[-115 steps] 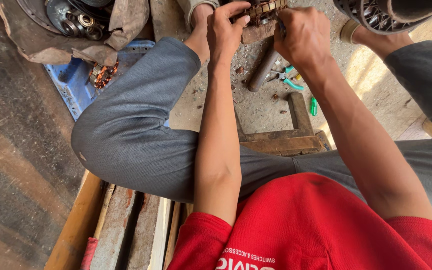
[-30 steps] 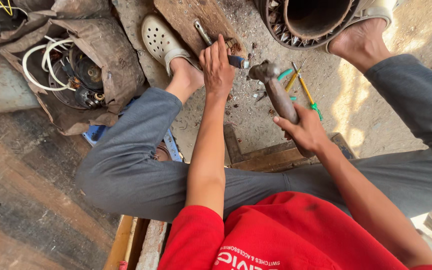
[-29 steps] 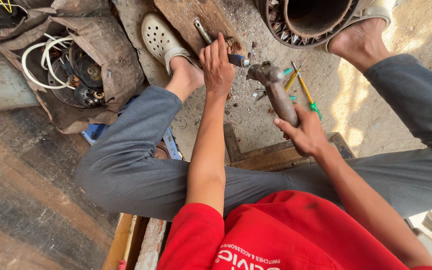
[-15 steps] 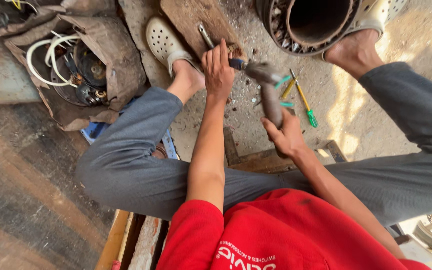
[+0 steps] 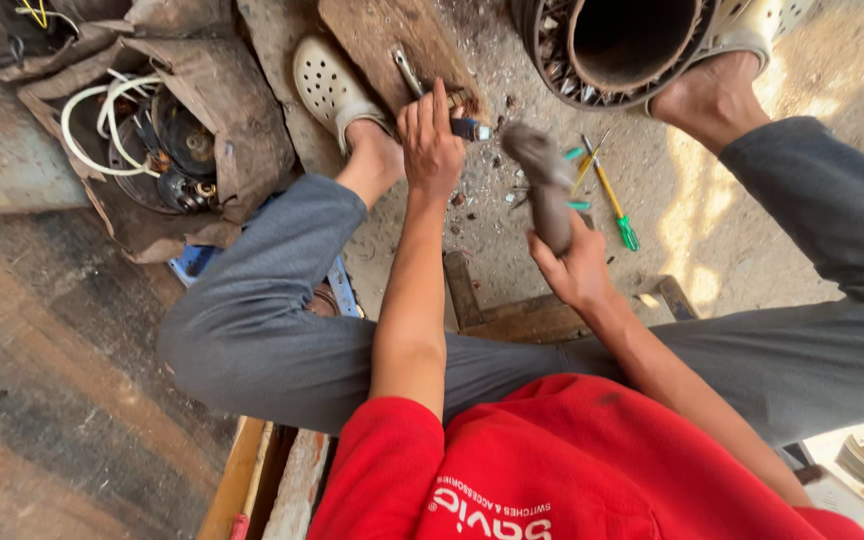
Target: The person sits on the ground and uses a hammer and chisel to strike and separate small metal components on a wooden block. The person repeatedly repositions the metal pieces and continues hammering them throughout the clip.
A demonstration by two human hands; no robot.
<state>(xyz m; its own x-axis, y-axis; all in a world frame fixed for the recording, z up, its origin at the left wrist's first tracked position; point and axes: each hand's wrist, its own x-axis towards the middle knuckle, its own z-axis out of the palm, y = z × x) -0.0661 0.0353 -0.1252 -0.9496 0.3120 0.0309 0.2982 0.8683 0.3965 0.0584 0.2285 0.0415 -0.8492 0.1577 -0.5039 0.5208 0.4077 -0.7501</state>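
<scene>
While the left hand (image 5: 432, 150) pins a small dark-handled tool (image 5: 467, 129) against the wooden block (image 5: 392, 40) at the far side, the right hand (image 5: 577, 270) is clamped low on a hammer (image 5: 542, 185), blurred but seemingly head-heavy, rigid and best gripped near the handle's end. No packages or labels show nearby; a torn brown sack (image 5: 232, 110) of white wire lies far left.

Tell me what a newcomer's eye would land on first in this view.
Probably the right hand at centre, gripping a hammer that is blurred, just right of the left hand, which holds a dark tool against a wooden block. Next, the big round metal housing at the top, beside a bare foot. A torn wrapping with motor parts and white wires lies upper left.
</scene>
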